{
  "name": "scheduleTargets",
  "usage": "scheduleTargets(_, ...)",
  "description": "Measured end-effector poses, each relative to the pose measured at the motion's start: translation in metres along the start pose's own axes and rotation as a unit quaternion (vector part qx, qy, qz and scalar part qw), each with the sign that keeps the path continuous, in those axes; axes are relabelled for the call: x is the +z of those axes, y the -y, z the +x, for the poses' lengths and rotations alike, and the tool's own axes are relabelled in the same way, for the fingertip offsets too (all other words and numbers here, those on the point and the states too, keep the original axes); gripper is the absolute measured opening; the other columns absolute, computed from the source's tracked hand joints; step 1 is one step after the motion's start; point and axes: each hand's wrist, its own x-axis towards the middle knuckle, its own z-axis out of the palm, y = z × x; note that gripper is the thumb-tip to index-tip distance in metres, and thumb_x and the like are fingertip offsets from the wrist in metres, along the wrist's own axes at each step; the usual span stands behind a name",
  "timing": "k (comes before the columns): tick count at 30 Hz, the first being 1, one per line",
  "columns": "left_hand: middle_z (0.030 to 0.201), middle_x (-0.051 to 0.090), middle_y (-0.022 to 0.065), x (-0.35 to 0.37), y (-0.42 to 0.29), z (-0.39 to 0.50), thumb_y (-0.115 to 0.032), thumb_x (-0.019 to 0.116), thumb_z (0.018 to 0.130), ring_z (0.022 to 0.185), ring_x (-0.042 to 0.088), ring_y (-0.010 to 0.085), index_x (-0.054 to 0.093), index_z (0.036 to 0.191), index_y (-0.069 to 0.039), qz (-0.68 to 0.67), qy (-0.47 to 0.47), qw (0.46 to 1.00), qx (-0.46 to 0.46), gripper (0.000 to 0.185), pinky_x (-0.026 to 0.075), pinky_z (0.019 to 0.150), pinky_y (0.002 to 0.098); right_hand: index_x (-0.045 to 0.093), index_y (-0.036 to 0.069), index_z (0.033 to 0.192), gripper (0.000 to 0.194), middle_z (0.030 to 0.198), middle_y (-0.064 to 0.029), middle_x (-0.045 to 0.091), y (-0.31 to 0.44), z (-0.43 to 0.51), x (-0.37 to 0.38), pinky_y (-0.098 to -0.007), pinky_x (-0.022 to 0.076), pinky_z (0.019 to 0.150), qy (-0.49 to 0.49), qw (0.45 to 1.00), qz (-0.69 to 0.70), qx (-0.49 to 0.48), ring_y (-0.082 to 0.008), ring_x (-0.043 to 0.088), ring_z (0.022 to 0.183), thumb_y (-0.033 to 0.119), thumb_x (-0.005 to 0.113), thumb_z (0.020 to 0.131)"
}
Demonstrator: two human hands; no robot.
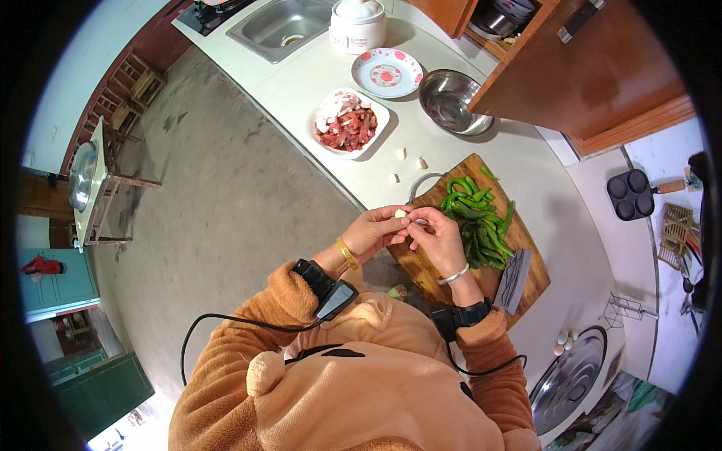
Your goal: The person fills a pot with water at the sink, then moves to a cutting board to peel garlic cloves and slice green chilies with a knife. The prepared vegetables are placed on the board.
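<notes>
Between the fingertips of my left hand [377, 226] is a pale garlic clove [400, 213]. My right hand [437, 234] meets the left one there, its thumb and forefinger pinched together near the clove; whether they grip a bit of skin is too small to tell. Both hands are over the near left edge of a wooden cutting board [428, 273]. Green peppers [479, 225] are heaped on the board, with a cleaver's blade [513, 281] to their right. Beyond the board, several more garlic cloves [422, 163] lie on the pale countertop [485, 147].
A white dish of cut meat [348, 128], a floral plate [387, 73] and a steel bowl [448, 104] stand farther back, near a lidded white pot [357, 31] and a sink [282, 31]. An open cabinet door [581, 73] overhangs the counter. Eggs [563, 337] lie beside a round metal lid [572, 380].
</notes>
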Motion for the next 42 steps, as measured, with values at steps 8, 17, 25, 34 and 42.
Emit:
scheduleTargets(8, 0.124, 0.062, 0.0103, -0.026, -0.010, -0.001, -0.010, 0.045, 0.104, 0.102, 0.068, 0.0162, 0.041, 0.144, 0.000, -0.103, 0.018, 0.994, -0.030, 0.042, 0.058, 0.087, 0.0236, 0.067, -0.004, 0.108, 0.020, 0.087, -0.0034, 0.065, -0.004, 0.032, -0.021, -0.0227, 0.0541, 0.064, -0.024, 0.997, 0.056, 0.043, -0.0080, 0.060, 0.069, 0.005, 0.061, 0.091)
scheduleTargets(17, 0.114, 0.065, 0.0044, -0.076, -0.006, 0.031, -0.005, 0.062, 0.095, 0.086, 0.064, 0.0112, 0.058, 0.127, -0.002, 0.010, -0.093, 0.994, 0.052, 0.032, 0.054, 0.075, 0.0252, 0.070, 0.003, 0.102, 0.016, 0.092, -0.0136, 0.070, -0.035, 0.155, -0.030, -0.0332, 0.0541, 0.071, -0.057, 0.967, -0.247, -0.041, -0.0200, 0.069, 0.076, 0.008, 0.064, 0.088)
scheduleTargets(25, 0.090, 0.065, -0.0014, -0.110, -0.006, 0.078, -0.004, 0.066, 0.090, 0.068, 0.057, 0.0063, 0.062, 0.124, -0.007, 0.224, -0.172, 0.956, 0.085, 0.034, 0.049, 0.063, 0.0238, 0.068, 0.003, 0.107, 0.023, 0.110, -0.0179, 0.066, -0.048, 0.233, -0.034, -0.0390, 0.0533, 0.083, -0.072, 0.908, -0.400, -0.096, -0.0335, 0.066, 0.093, 0.001, 0.058, 0.086)
scheduleTargets(34, 0.103, 0.064, 0.0081, -0.108, -0.014, 0.123, -0.001, 0.068, 0.081, 0.075, 0.063, 0.0178, 0.064, 0.116, -0.008, 0.435, -0.199, 0.867, 0.138, 0.036, 0.054, 0.074, 0.0312, 0.067, 0.005, 0.114, 0.031, 0.119, -0.0167, 0.065, -0.043, 0.255, -0.043, -0.0372, 0.0523, 0.087, -0.064, 0.890, -0.420, -0.167, -0.0337, 0.065, 0.105, -0.006, 0.053, 0.088)
scheduleTargets(42, 0.111, 0.063, 0.0079, -0.106, -0.016, 0.131, 0.000, 0.067, 0.079, 0.081, 0.066, 0.0239, 0.064, 0.115, -0.009, 0.480, -0.162, 0.843, 0.181, 0.038, 0.055, 0.076, 0.0335, 0.068, 0.004, 0.106, 0.021, 0.108, -0.0154, 0.067, -0.049, 0.226, -0.040, -0.0391, 0.0528, 0.081, -0.042, 0.883, -0.456, -0.100, -0.0358, 0.066, 0.093, -0.001, 0.057, 0.090)
